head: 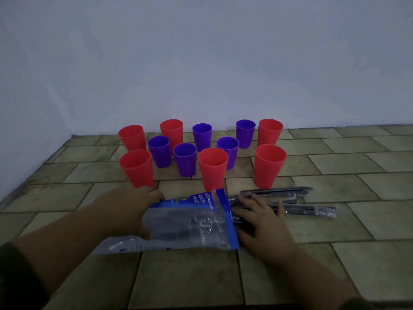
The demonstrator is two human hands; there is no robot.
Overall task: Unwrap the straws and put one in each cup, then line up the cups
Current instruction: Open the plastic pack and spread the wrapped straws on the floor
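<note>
Wrapped straws [290, 203]: dark bundle in clear sleeves, flat on tiled floor [335, 182], spilling rightward from bag mouth; near ends under right-hand fingers [257, 203], far ends well clear to the right. Right hand [261, 222]: palm down, fingers spread wide, pressing on bundle. Plastic bag [190, 220]: blue-edged, clear, between both hands. Left hand [131, 209]: closed on bag's left side, thumb below. Cups: six red [213, 167], five purple [185, 159], upright, empty, clustered beyond the hands near wall [201, 63].

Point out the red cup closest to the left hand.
The front-left red cup; the left hand sits just below its base.
</note>
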